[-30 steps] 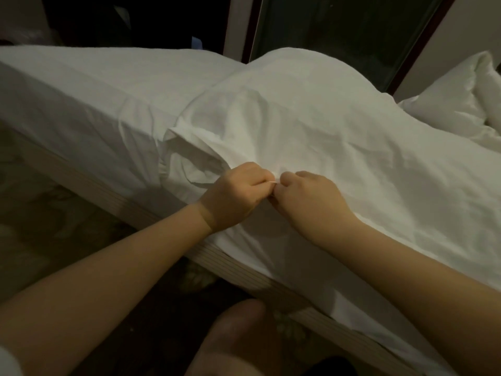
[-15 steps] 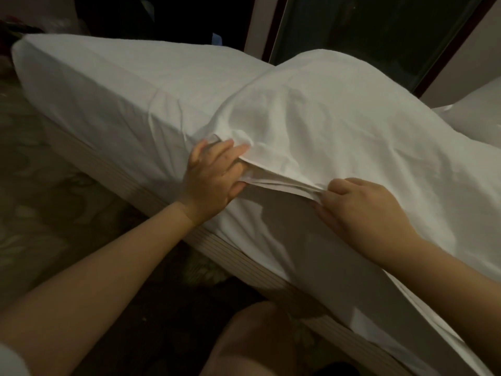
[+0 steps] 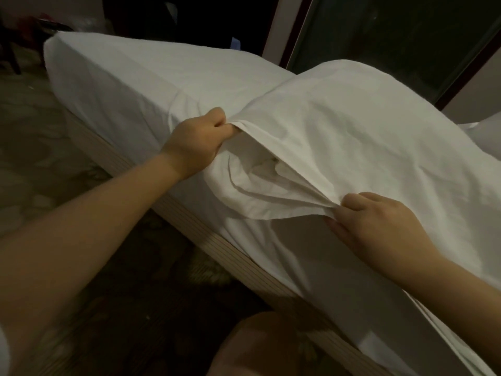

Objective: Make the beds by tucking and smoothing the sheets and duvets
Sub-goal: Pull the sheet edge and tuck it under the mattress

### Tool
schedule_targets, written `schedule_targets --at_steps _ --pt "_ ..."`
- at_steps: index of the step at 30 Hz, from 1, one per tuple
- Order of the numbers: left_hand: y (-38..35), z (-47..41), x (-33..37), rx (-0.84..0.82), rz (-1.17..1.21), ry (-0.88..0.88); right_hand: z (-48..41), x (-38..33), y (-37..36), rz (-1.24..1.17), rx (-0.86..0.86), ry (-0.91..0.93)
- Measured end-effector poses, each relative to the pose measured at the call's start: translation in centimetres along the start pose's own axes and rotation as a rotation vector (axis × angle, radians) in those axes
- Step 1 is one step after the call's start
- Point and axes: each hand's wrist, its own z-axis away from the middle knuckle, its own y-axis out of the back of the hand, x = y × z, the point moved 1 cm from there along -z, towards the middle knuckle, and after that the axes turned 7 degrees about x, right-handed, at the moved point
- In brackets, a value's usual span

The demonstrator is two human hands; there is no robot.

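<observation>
Broadly, a bed under a white sheet (image 3: pixel 130 77) runs from beyond the left hand (image 3: pixel 195 147) away to the far left, its top smooth and its side hanging down just left of that hand. A white duvet (image 3: pixel 366 137) lies heaped on the bed beyond both hands and spreads out past the right hand (image 3: pixel 379 226), its near side draping over the mattress edge below that hand. Dark patterned carpet (image 3: pixel 40 164) fills the ground to the left of the left forearm. A pale ribbed bed base (image 3: pixel 217 245) slants under both wrists, below the sheet. A dark window (image 3: pixel 393 31) stands far beyond the right hand. A bare knee (image 3: pixel 260 346) shows low down between the forearms.

The left hand is a closed fist gripping the duvet's edge at its left end. The right hand pinches the same edge between thumb and curled fingers, the cloth bunched there. Between the two hands the edge is pulled apart and gapes, with folded inner layers (image 3: pixel 273 169) showing inside.
</observation>
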Motion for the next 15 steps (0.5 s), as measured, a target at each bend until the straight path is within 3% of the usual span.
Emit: schedule_targets --at_steps 4,8,15 --pt "-1.1 1.5 -0.8 -0.031 0.077 0.335 -0.5 -0.2 -0.7 0.003 -0.045 -0.008" --pt "-1.9 1.4 -0.8 -0.102 0.179 0.518 -1.3 0.4 -0.3 0.016 -0.077 -0.008" --pt "-0.5 -0.7 -0.8 -0.168 0.284 0.487 -6.1 -1.7 -0.8 0.082 -0.107 -0.014"
